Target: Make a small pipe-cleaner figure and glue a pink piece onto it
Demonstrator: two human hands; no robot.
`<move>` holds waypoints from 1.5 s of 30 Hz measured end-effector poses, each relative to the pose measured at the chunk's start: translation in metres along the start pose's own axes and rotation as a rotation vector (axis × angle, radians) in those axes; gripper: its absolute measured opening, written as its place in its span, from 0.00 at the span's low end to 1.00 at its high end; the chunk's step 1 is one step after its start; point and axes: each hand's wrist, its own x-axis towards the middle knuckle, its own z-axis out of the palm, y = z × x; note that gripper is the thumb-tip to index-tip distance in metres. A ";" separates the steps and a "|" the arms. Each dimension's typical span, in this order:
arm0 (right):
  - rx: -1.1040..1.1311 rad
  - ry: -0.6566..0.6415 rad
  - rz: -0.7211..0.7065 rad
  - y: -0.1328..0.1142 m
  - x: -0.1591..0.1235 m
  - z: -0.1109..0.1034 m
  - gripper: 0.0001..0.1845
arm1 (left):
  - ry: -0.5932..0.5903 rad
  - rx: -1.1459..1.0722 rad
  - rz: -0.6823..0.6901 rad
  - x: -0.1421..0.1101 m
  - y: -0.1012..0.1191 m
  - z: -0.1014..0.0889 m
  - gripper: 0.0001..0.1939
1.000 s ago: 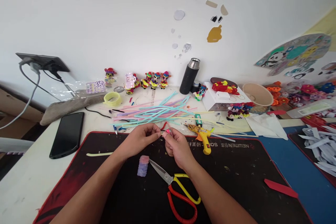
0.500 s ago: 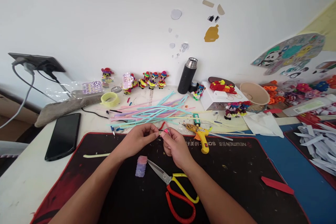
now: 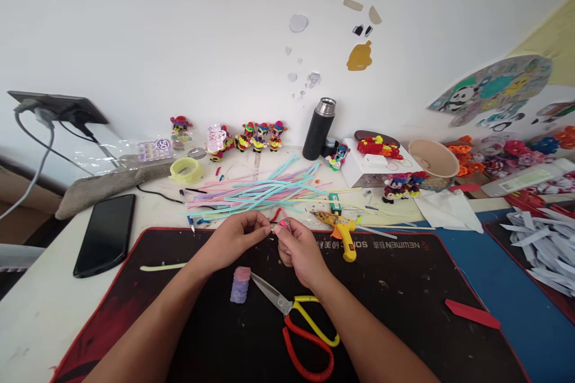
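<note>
My left hand [image 3: 236, 240] and my right hand [image 3: 299, 249] meet above the far edge of a black desk mat [image 3: 404, 305]. Between their fingertips they pinch a small pink piece [image 3: 283, 224]; its exact shape is too small to tell. Just below my hands lie a pink and purple fuzzy roll [image 3: 240, 285] and scissors with yellow and red handles [image 3: 299, 323]. A pile of pastel pipe cleaners [image 3: 260, 191] lies beyond my hands.
A yellow glue gun [image 3: 342, 228] lies right of my hands. A black phone [image 3: 105, 233] rests at the left, a black flask [image 3: 318, 128] and small colourful figures [image 3: 260, 136] stand by the wall. A paper bowl [image 3: 433, 158], a red strip [image 3: 471, 313] and white paper strips [image 3: 539, 245] are at the right.
The view has shifted slightly, moving everything a little left and down. My hands keep their pinch on the small pink piece with only slight finger movement.
</note>
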 end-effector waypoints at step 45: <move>-0.005 0.000 -0.019 0.002 -0.001 -0.003 0.26 | -0.024 -0.085 -0.061 0.000 -0.009 0.000 0.20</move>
